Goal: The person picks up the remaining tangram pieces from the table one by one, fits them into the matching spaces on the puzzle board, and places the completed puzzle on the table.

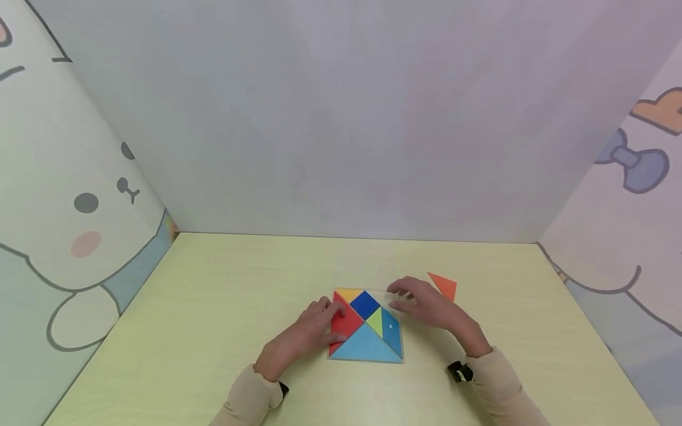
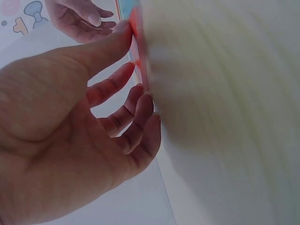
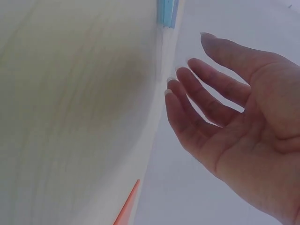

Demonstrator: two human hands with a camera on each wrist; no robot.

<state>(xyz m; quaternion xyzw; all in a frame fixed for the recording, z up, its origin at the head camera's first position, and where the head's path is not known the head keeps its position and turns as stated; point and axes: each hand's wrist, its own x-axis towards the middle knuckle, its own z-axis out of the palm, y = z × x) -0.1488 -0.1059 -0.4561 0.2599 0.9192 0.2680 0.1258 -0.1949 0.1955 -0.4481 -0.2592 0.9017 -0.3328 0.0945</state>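
A tangram tray (image 1: pixel 365 361) lies on the table, with several coloured pieces fitted flat inside it. My left hand (image 1: pixel 314 326) rests its fingertips and thumb on the red triangle (image 1: pixel 346 322) at the tray's left side; in the left wrist view the loosely bent fingers touch the red piece along its edge. Beside the tray's upper right corner, my right hand (image 1: pixel 426 302) hovers with relaxed fingers and nothing in them. An orange triangle (image 1: pixel 445 285) lies on the table behind that hand, partly covered by it. Its tip (image 3: pixel 126 206) shows low in the right wrist view.
Inside the tray sit a large light blue triangle (image 1: pixel 364 346), a dark blue square (image 1: pixel 365 305), a yellow piece (image 1: pixel 348 293), a green triangle (image 1: pixel 375 323) and a blue parallelogram (image 1: pixel 392 332). Cartoon-printed side walls and a plain back wall (image 1: pixel 351 148) enclose the table (image 1: pixel 224 284).
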